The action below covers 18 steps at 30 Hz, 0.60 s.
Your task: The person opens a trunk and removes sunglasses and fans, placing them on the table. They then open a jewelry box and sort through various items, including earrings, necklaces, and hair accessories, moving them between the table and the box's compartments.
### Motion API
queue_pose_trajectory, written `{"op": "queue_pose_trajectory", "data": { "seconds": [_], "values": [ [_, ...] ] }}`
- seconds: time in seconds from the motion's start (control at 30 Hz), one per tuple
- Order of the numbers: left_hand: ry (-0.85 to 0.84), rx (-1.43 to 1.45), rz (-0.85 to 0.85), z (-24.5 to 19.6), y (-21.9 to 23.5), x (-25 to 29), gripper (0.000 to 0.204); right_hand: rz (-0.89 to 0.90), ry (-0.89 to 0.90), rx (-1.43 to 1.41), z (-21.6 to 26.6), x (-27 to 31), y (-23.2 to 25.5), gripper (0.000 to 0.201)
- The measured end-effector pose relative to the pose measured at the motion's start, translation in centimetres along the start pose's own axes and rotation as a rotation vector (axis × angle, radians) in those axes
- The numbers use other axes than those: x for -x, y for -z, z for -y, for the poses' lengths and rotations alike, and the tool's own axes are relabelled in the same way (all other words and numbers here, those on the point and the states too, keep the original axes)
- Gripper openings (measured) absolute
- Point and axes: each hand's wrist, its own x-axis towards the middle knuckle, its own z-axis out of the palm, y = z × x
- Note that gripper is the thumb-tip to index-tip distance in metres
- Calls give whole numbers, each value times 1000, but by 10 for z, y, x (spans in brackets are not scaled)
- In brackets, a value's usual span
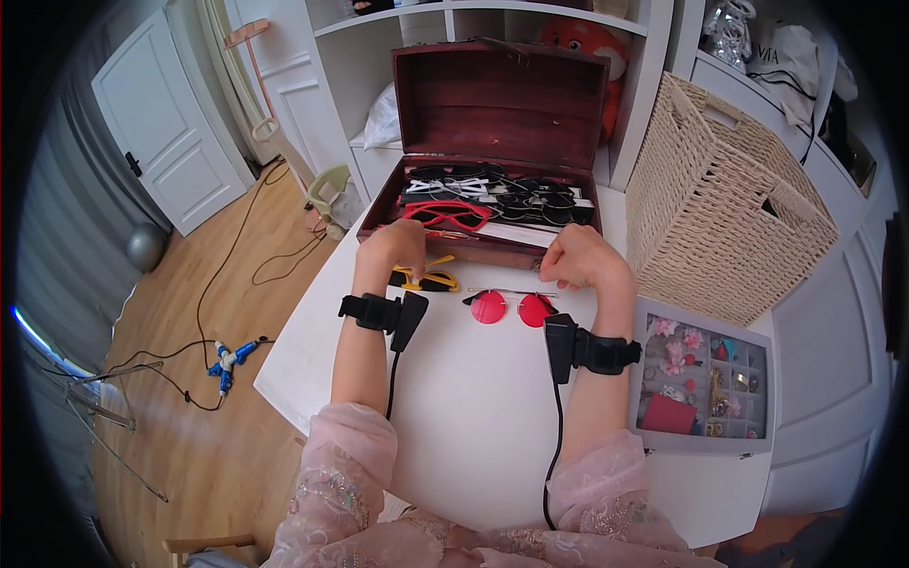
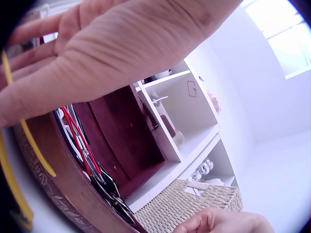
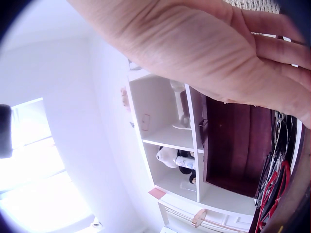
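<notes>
At the left hand (image 1: 393,248), one pair of yellow glasses (image 1: 440,281) is counted; between both hands, one red-lensed pair (image 1: 489,308); beyond them, one red-framed pair (image 1: 445,216) and one chest (image 1: 492,109); right of the right hand (image 1: 585,261), one basket (image 1: 705,199).

The glasses (image 1: 439,282) are yellow and black, the sunglasses (image 1: 489,307) pinkish-red-lensed, the chest (image 1: 497,109) dark red.

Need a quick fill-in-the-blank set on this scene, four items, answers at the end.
1. The sunglasses nearest the left hand have ____ frames.
2. The pink-red lenses over the white table are ____ in shape.
3. The lid of the chest stands ____.
4. Seen from the head camera, the wicker basket is to the ____ of the chest.

Missing words: yellow; round; open; right.
</notes>
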Motion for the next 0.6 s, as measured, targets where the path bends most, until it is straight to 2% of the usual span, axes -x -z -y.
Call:
{"op": "queue_pose_trajectory", "data": {
  "seconds": [0.17, 0.27, 0.33, 0.37, 0.43, 0.47, 0.53, 0.6],
  "values": [
    [-4, 34, 1, -9, 8, 12, 26, -57, 9, -45, -3, 0, -1, 11],
    [-101, 66, -68, -12, 16, 20, 21, -77, 23, -57, -5, 0, -1, 11],
    [-241, 170, -284, -9, 18, 19, 15, -87, 32, -61, -6, 0, -1, 11],
    [-241, 170, -284, -11, 19, 18, 15, -100, 36, -60, -6, 0, -1, 11],
    [-164, 274, -521, -16, 22, 16, 13, -115, 41, -59, -6, 1, 0, 12],
    [-165, 274, -522, -13, 19, 10, 13, -126, 37, -47, -5, 2, 1, 12],
    [-300, 194, -764, -7, 10, -2, 17, -137, 33, -35, -5, 2, 1, 13],
    [-334, 190, -827, -5, 2, -6, 22, -142, 41, -41, -7, 1, 0, 14]
  ]
}}
